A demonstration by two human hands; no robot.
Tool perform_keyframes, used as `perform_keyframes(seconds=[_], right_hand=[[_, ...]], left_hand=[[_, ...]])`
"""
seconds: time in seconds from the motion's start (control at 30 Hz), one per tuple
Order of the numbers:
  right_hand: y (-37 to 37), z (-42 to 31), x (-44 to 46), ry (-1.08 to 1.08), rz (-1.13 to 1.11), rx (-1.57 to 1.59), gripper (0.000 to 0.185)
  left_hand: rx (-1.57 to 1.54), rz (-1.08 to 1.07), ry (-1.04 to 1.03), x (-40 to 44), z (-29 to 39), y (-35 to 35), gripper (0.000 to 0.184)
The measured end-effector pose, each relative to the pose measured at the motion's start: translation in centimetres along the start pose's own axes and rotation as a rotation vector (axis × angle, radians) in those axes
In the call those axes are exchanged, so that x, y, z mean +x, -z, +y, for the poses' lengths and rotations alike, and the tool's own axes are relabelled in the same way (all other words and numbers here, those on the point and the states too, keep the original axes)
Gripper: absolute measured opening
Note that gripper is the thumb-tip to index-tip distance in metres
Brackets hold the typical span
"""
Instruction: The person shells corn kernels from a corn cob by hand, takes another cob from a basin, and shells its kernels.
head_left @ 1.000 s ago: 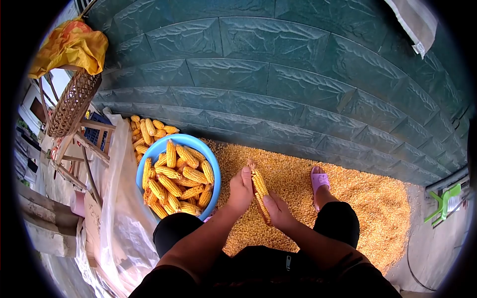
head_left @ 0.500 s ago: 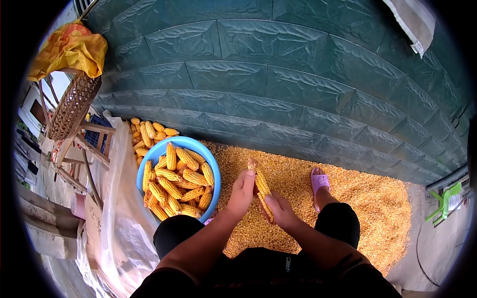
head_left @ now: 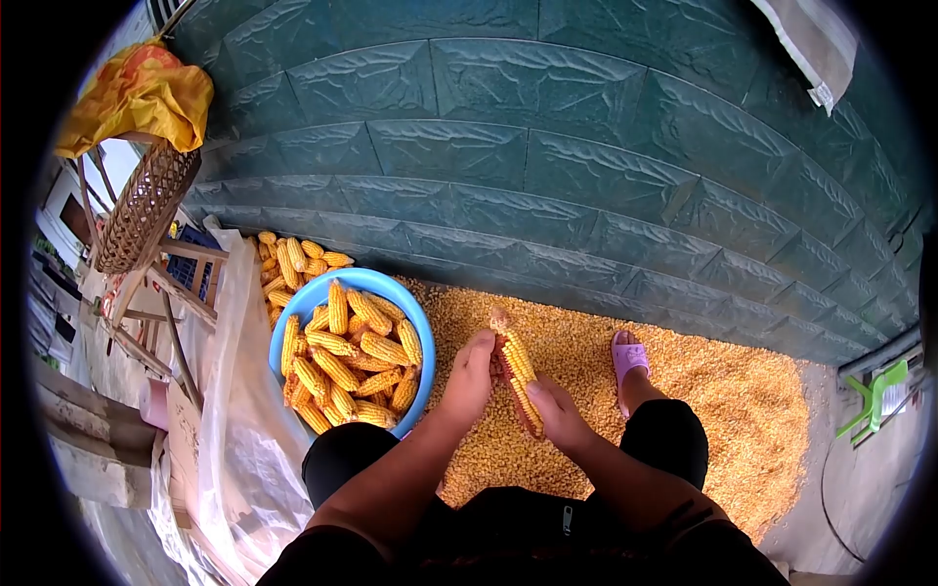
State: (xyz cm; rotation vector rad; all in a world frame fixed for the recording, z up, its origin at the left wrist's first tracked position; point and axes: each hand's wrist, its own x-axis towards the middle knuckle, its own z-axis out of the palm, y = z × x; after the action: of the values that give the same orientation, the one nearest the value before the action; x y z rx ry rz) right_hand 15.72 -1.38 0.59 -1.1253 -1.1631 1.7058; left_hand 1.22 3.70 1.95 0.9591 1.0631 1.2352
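The left hand [head_left: 471, 376] and right hand [head_left: 559, 412] each have their grip closed on a long yellow, partly stripped corn cob [head_left: 518, 363], slanting above loose golden kernels [head_left: 743, 430]. Left of it stands a round blue plastic basin [head_left: 423, 337] of yellow cobs [head_left: 337, 367].

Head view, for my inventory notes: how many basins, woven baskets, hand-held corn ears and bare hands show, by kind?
Basin: 1
Basket: 1
Held ear: 1
Hands, left hand and right hand: 2
Total: 5
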Motion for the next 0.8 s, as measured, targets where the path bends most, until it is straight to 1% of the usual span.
perform_keyframes(seconds=[0.03, 0.1, 0.17, 0.23, 0.3, 0.37, 0.43, 0.47, 0.5, 0.53, 0.57, 0.63, 0.67, 0.7, 0.73, 0.77, 0.8], right_hand=[[-0.1, 0.1, 0.0, 0.0, 0.001, 0.001, 0.031], [-0.5, 0.4, 0.1, 0.132, 0.089, -0.152, 0.031], [-0.6, 0.5, 0.0, 0.129, 0.096, -0.121, 0.031], [-0.5, 0.3, 0.0, 0.127, 0.105, -0.091, 0.031], [-0.2, 0.1, -0.2, 0.041, 0.036, -0.016, 0.03], [-0.1, 0.8, 0.1, 0.049, 0.049, -0.008, 0.03], [0.0, 0.8, 0.2, 0.056, 0.062, 0.001, 0.029], [0.1, 0.6, 0.1, 0.01, 0.043, 0.044, 0.028], [0.1, 0.5, 0.1, -0.035, 0.025, 0.087, 0.028], [0.2, 0.7, 0.2, -0.035, 0.026, 0.087, 0.028], [0.2, 1.2, 0.4, -0.008, 0.045, 0.089, 0.027], [-0.1, 0.8, 0.4, 0.016, 0.063, 0.093, 0.027], [-0.2, 0.3, 0.3, 0.066, 0.08, 0.057, 0.028], [-0.3, -0.2, 0.3, 0.115, 0.097, 0.021, 0.028], [-0.3, 0.0, 0.4, 0.112, 0.097, 0.022, 0.028], [-0.1, 0.4, 0.6, 0.111, 0.115, 0.023, 0.027], [0.0, 1.0, 0.8, 0.109, 0.134, 0.026, 0.027]], left_hand=[[-0.099, -0.054, 0.081, 0.0, 0.4, 0.0, 0.034], [-0.098, -0.067, 0.086, 0.1, 0.0, 0.2, 0.033], [-0.098, -0.079, 0.09, 0.3, -0.6, 0.5, 0.031], [0.036, -0.124, 0.005, 0.4, -0.8, 0.8, 0.029], [0.065, -0.106, -0.031, 0.3, -0.8, 0.8, 0.027], [0.094, -0.086, -0.067, 0.3, -0.8, 0.7, 0.024], [-0.126, -0.043, 0.089, 0.2, -1.2, 0.4, 0.023], [-0.125, -0.043, 0.089, 0.1, -1.4, 0.3, 0.023], [-0.198, -0.042, 0.153, 0.0, -1.8, 0.2, 0.024], [-0.272, -0.041, 0.217, -0.2, -2.2, 0.2, 0.026], [-0.272, -0.042, 0.217, -0.2, -2.6, 0.2, 0.026], [-0.267, -0.118, 0.241, -0.5, -2.9, 0.1, 0.032], [-0.268, -0.117, 0.243, -0.9, -3.2, -0.1, 0.032], [-0.241, -0.132, 0.267, -1.5, -2.9, -0.7, 0.036], [-0.215, -0.146, 0.291, -2.0, -2.8, -1.0, 0.041], [-0.147, -0.189, 0.309, -2.0, -4.1, -0.8, 0.051], [-0.147, -0.188, 0.315, -2.3, -3.9, -1.0, 0.051]])
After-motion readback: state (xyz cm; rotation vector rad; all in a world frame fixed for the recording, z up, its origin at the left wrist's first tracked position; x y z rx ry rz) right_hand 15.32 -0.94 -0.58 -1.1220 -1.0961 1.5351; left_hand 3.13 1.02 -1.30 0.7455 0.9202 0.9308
